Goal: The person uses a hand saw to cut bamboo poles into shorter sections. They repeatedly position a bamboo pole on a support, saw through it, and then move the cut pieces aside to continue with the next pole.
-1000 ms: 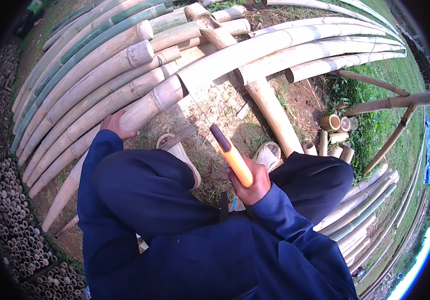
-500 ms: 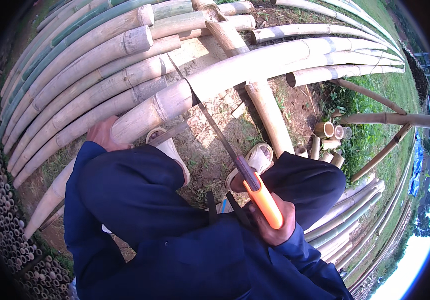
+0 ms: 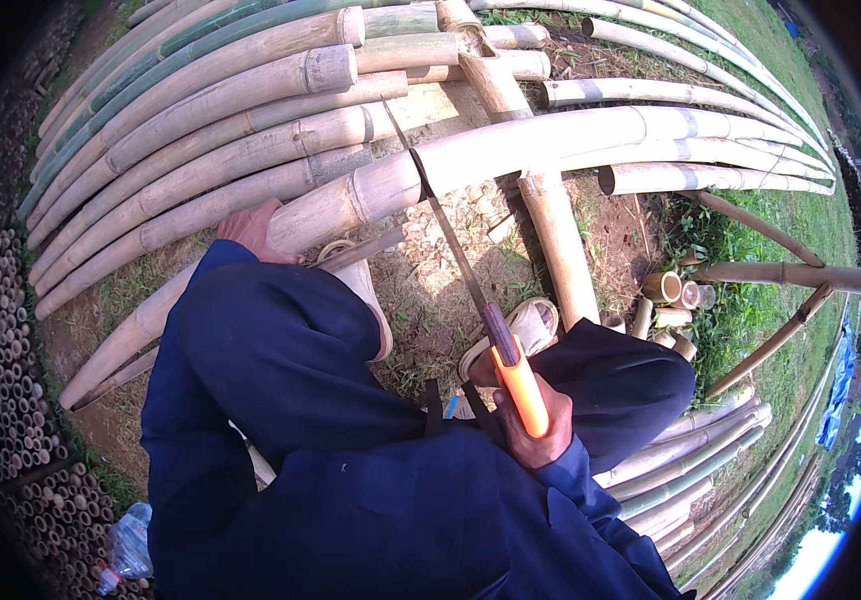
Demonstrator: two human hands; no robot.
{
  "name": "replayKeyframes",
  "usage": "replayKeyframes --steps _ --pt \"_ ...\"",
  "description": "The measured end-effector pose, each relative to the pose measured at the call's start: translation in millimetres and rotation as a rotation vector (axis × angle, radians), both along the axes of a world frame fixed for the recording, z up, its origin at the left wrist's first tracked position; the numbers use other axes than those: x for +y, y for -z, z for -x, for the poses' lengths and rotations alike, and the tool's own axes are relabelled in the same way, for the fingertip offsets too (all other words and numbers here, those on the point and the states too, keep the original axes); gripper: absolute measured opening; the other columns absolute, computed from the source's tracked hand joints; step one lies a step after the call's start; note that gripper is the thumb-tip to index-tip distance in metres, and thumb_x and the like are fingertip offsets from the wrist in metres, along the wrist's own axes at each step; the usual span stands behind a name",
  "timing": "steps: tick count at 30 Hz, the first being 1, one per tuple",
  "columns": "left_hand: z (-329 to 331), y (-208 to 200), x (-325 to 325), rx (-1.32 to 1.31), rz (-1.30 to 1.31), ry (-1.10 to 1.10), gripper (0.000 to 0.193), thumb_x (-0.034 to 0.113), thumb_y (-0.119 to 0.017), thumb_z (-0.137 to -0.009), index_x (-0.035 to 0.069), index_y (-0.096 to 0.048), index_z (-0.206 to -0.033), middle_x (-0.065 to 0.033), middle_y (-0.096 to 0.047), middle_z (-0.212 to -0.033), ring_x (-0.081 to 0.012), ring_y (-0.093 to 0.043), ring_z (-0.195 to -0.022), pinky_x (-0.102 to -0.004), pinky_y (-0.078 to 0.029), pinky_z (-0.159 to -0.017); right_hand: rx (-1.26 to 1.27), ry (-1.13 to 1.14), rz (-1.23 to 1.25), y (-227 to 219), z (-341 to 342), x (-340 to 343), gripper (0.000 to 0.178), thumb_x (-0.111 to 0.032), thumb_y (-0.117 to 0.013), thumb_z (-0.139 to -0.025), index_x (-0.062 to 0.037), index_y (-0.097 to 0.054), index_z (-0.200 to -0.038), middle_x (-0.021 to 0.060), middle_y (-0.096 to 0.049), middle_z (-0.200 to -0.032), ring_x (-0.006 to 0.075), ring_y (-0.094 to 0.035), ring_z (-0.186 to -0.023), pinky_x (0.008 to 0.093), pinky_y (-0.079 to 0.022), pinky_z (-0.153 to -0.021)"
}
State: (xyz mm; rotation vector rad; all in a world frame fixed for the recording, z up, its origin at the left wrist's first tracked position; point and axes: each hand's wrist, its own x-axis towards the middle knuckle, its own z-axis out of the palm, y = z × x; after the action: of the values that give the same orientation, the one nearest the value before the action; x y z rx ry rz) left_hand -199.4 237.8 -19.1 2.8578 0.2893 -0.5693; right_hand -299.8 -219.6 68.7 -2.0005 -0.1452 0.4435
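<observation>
A thick pale bamboo pole (image 3: pixel 495 150) lies across in front of me. The blade of a hand saw (image 3: pixel 458 245) sits in a dark cut near the pole's left end, its tip showing beyond the far side. My right hand (image 3: pixel 542 428) is closed around the saw's orange handle, between my knees. At the left, my left hand (image 3: pixel 250 232) grips the pole's near end; some of its fingers are hidden behind my sleeve and the pole. Below the cut, a short bamboo strip (image 3: pixel 365 250) lies beside my left foot.
Bamboo poles (image 3: pixel 240 125) lie in rows at left. A crossing bamboo support (image 3: pixel 560 250) runs under the sawn pole. Short bamboo pieces (image 3: pixel 662 288) lie near my right knee. A pole frame (image 3: pixel 785 275) stands at right. Stacked bamboo ends (image 3: pixel 5 370) and a plastic bottle (image 3: pixel 130 545) are lower left.
The whole view has shifted, moving the scene rightward and slightly down. My right hand and the saw handle sit a little closer to the cut. The plastic bottle shows more at lower left.
</observation>
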Motion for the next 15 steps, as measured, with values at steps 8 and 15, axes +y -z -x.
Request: replayKeyframes --steps 8,15 --pt "-6 4 -24 -0.126 0.109 -0.010 0.087 0.043 -0.090 -0.057 0.008 -0.062 -0.132 -0.0197 -0.071 -0.121 -0.0380 -0.066 -0.118 -0.0498 -0.049 -0.099 0.020 0.051 -0.049 19 16 -28 0.030 -0.015 -0.068 -0.101 0.0081 -0.066 -0.120 0.0043 -0.069 -0.090 0.0095 -0.061 -0.076 0.0246 -0.051 -0.074" --pt "-13 19 -17 -0.100 0.121 0.066 0.068 0.045 -0.083 -0.074 0.009 -0.061 -0.127 -0.0227 -0.072 -0.115 -0.0416 -0.067 -0.115 -0.0526 -0.048 -0.098 0.086 0.065 -0.133 17 35 -61 0.056 -0.020 -0.069 -0.101 0.0136 -0.050 -0.142 0.0200 -0.062 -0.133 0.0225 -0.065 -0.113 0.0389 -0.055 -0.103"
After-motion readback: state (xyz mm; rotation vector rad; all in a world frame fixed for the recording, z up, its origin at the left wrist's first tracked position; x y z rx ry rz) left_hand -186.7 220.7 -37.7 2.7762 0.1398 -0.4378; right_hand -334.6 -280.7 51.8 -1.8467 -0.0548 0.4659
